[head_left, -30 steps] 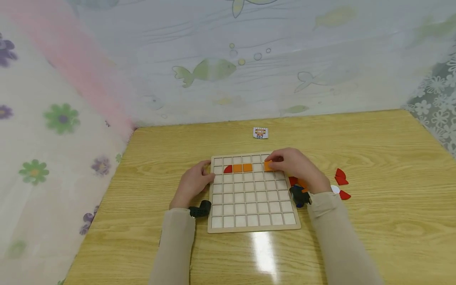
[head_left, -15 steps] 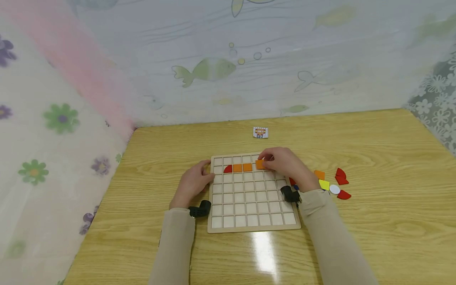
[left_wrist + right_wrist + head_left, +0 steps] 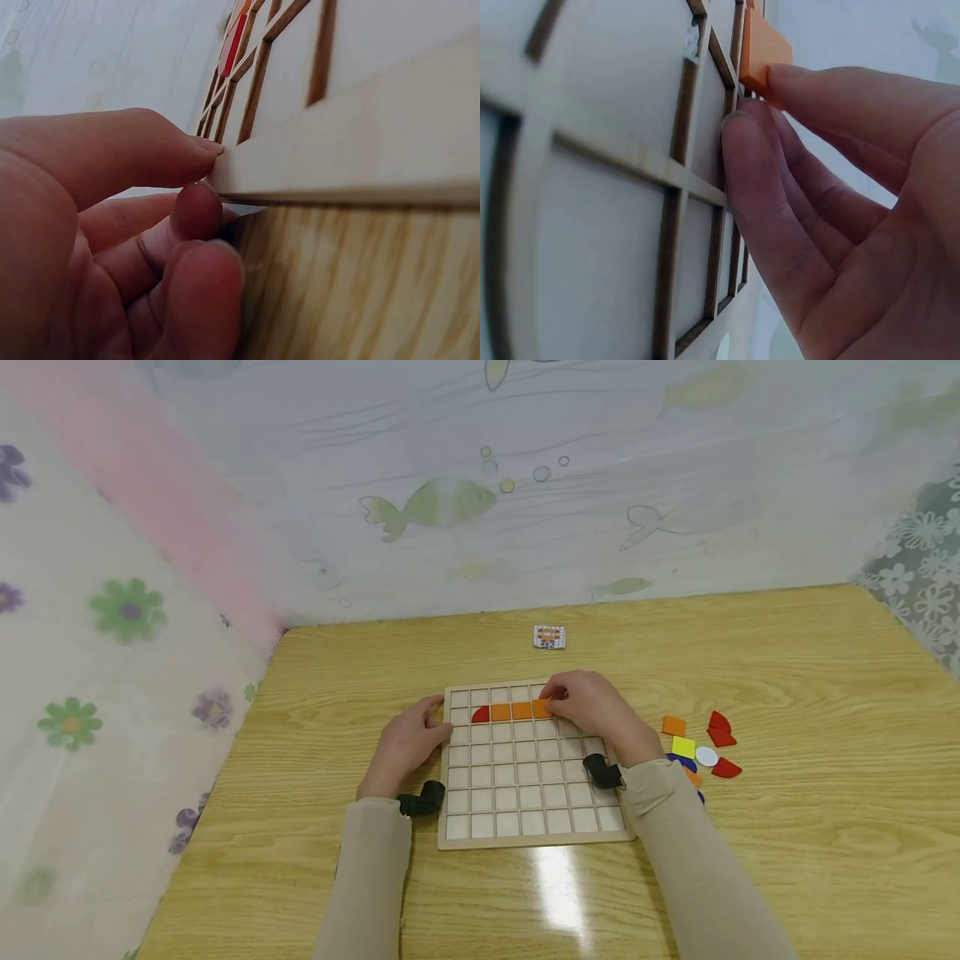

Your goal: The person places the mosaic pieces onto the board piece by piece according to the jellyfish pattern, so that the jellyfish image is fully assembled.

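Observation:
A wooden grid board lies on the table before me. My left hand grips its left edge; in the left wrist view the thumb is on the rim and curled fingers sit low beside it. My right hand pinches an orange square tile at a cell in the second row from the far side. The right wrist view shows that tile tilted, thumb against it, other fingertips at the grid. To its left lie two orange square tiles and a red quarter-circle tile.
Right of the board lie loose tiles: an orange square, a yellow square, a white round one, blue pieces and red quarter circles. A small pattern card lies beyond the board, near the wall.
My right hand has carried the orange square tile leftward along the row, bringing it beside the other two orange tiles. The loose tiles on the right have come into view. The left hand stays put.

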`<state>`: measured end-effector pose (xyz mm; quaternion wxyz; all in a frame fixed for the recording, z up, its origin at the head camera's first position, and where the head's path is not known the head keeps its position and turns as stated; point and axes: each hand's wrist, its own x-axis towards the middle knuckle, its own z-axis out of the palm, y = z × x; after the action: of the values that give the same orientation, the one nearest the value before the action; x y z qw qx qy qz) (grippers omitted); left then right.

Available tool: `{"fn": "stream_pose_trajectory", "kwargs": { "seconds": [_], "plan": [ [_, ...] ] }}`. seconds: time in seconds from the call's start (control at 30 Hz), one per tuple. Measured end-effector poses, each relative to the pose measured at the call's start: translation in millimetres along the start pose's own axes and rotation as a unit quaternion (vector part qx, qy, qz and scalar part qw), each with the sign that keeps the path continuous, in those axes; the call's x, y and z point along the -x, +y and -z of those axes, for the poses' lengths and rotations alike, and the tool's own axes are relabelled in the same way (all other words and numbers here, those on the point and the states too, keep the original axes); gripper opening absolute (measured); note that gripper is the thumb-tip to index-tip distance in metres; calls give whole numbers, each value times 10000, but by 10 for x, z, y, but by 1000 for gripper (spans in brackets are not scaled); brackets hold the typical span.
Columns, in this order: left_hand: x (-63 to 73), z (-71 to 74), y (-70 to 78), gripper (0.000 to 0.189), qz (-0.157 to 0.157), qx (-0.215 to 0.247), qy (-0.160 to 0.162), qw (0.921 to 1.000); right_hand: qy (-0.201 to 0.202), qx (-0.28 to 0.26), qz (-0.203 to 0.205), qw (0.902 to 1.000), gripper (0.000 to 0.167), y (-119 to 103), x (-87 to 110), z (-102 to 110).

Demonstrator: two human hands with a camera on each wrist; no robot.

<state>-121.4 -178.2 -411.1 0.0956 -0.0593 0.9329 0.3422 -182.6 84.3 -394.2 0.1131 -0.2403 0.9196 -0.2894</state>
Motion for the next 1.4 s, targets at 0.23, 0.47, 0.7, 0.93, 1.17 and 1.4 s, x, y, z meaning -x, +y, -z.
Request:
{"fn": "stream_pose_trajectory", "kwargs": {
  "seconds": [0.23, 0.47, 0.7, 0.93, 1.17, 1.4],
  "plan": [
    [2, 5, 6, 53, 19, 14, -6, 10000, 12, 70, -66, 10000, 14, -5, -1, -13],
    [10, 11, -7, 53, -31, 50, -5, 10000, 20, 46, -78, 10000, 14, -7, -3, -25],
    [12, 10, -12, 53, 3, 76, -42, 10000, -5, -162, -137, 9998, 17, 15, 16, 1],
    [2, 16, -3, 54, -50, 88, -61, 9999, -40, -233, -181, 9996, 22, 50, 74, 68],
    [-15, 7, -8, 53, -4, 52, -15, 10000, 3, -393, -248, 9989, 25, 142, 138, 146],
    [-12, 4, -12, 53, -30, 55, -31, 10000, 141, -415, -449, 9980, 25, 263, 262, 219]
  ]
}}
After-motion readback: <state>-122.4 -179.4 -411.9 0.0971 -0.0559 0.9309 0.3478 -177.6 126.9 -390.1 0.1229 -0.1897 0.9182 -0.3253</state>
